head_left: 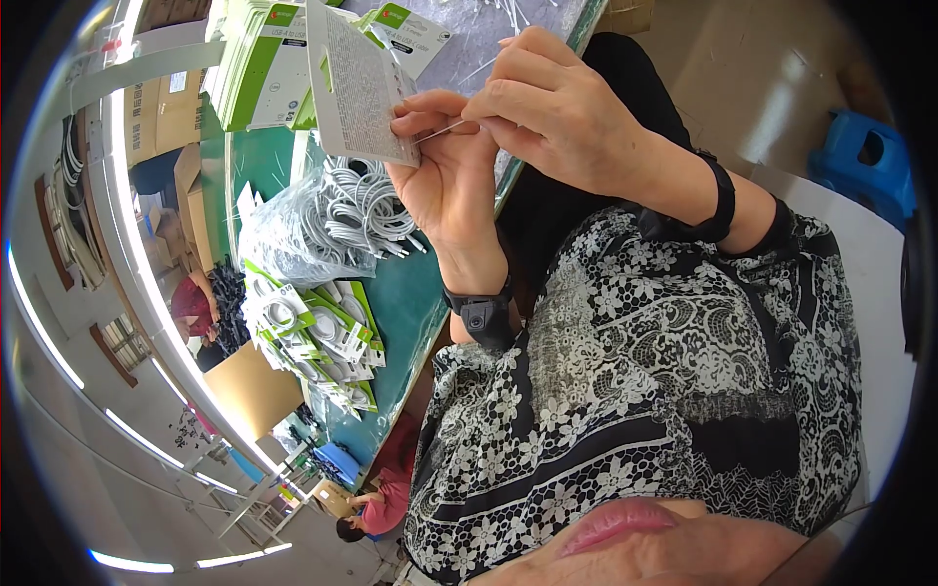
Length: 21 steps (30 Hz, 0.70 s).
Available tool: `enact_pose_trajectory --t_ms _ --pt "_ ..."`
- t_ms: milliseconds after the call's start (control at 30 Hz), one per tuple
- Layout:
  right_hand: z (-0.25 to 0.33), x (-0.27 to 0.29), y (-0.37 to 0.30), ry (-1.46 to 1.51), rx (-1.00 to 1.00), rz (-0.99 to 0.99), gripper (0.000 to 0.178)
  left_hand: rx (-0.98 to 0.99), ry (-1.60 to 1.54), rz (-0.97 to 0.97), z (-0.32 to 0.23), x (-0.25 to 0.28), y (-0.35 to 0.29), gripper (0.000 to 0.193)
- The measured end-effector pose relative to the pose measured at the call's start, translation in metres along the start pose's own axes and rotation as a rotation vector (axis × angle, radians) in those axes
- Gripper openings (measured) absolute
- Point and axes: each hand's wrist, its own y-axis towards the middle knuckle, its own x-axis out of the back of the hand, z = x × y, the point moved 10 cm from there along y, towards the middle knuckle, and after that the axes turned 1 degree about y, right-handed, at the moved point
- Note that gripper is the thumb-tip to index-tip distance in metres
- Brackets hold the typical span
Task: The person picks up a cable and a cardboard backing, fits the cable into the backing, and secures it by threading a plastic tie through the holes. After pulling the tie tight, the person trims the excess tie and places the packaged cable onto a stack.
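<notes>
Between the thumb and fingers of my left hand (451,186) is a white and green printed packaging card (357,98), tilted with its text side toward me. My right hand (562,112) is closed in a pinch on a thin white strip (440,131), which looks like a plastic tie and runs to the card's lower edge. Whether the strip passes through the card cannot be made out. Just beyond the left hand lie coiled grey cables (363,210), partly in a clear plastic bag (288,234). A stack of similar cards (256,83) stands behind the held card.
Carded white cables (318,337) are heaped on the green table (405,303), near its edge. Loose white strips (489,12) lie at the far end. A blue plastic stool (865,161) stands at right. Cardboard boxes (161,117) and two other people (388,500) are further off.
</notes>
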Motion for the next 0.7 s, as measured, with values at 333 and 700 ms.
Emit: enact_pose_trajectory --t_ms 333,700 --pt "0.003 0.0001 0.0017 -0.09 0.029 -0.026 0.022 0.02 -0.066 -0.015 0.0036 0.0019 0.0003 0.01" --pt "0.0013 -0.0008 -0.0003 -0.043 0.022 -0.033 0.023 -0.01 -0.024 0.006 0.0014 0.001 0.0001 0.01"
